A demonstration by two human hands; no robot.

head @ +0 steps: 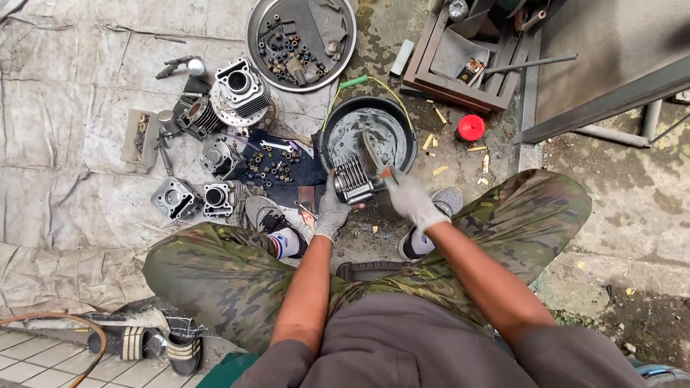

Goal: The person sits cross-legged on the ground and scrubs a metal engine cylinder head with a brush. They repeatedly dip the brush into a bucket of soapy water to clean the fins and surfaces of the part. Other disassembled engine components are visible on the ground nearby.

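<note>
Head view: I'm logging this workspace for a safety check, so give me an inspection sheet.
Surface: grey tarp over wet concrete.
Job's things: finned engine cylinder held over a black basin of dirty liquid; brush on it.
Clutter: more cylinders, round metal tray of small parts, red cap, wooden crate.
Hands: gloved left hand grips the cylinder; gloved right hand holds the brush.
Cables: orange hose at lower left.
Surroundings: sandals, metal frame.

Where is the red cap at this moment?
In the head view, the red cap lies on the ground right of the black basin, below the wooden crate.
</note>
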